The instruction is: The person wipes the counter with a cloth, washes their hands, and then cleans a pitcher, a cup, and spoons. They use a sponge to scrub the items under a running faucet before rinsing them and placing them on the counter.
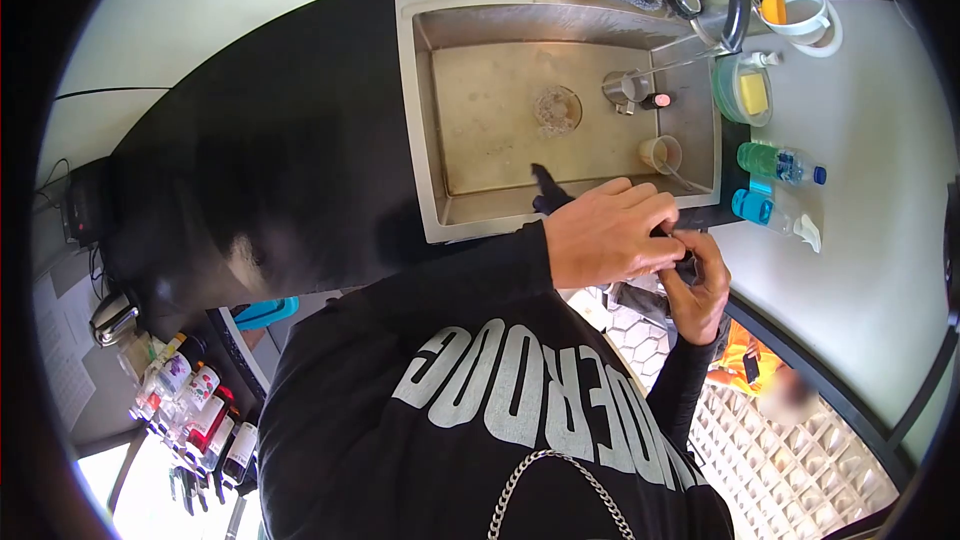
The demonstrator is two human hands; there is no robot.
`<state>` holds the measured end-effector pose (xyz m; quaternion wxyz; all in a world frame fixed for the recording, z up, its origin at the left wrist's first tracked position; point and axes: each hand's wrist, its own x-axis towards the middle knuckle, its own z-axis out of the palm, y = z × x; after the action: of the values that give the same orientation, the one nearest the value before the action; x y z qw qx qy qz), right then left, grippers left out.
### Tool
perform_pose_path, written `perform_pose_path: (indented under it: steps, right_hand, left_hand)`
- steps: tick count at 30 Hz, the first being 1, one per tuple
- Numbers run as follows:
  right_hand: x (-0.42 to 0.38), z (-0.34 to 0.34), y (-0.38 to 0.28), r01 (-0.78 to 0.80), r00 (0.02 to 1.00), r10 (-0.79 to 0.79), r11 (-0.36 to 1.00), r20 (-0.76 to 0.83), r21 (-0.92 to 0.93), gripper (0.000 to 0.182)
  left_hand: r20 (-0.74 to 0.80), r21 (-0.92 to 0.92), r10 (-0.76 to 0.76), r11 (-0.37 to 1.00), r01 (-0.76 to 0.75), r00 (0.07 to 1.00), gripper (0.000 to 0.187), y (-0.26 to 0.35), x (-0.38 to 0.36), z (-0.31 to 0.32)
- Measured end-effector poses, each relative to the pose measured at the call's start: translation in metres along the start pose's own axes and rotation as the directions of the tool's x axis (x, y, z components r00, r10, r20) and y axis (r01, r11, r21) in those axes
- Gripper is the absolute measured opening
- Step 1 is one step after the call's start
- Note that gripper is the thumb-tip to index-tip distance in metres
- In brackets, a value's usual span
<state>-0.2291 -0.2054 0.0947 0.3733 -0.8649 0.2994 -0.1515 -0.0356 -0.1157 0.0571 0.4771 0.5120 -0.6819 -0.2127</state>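
My left hand (612, 235) is over the near right edge of the sink, back of the hand up, fingers curled in. Against its fingertips my right hand (702, 288) is closed in a pinch. A small dark thing (686, 262) shows between the fingers of both hands; most of it is hidden and I cannot tell what it is. Beyond my left wrist a black, soft-looking piece (546, 190) sticks out over the sink's near wall. In the steel sink (480, 155), a metal jug (622, 89) and a clear plastic cup (661, 153) stand near the right side.
A black faucet (738, 0) arches over the sink's right end. Beside it are a tub with a yellow sponge (753, 94), a green bottle (780, 162) and a spray bottle (770, 212). Several bottles (205, 410) stand lower left. A person in orange (745, 355) is lower right.
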Motion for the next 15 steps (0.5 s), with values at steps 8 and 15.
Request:
perform_pose_path:
  steps: [8, 15]
  right_hand:
    - [-0.026, -0.036, -0.013, 0.174, 0.984, -0.176, 0.979, 0.008, 0.110, 0.037]
    - [-0.053, -0.089, 0.004, 0.338, 0.924, -0.365, 0.919, -0.113, -0.203, 0.039]
  left_hand:
    - [-0.192, 0.113, 0.239, 0.969, -0.221, 0.952, 0.018, 0.043, 0.006, 0.001]
    - [-0.003, 0.275, 0.158, 0.950, -0.151, 0.987, 0.036, 0.083, 0.006, 0.021]
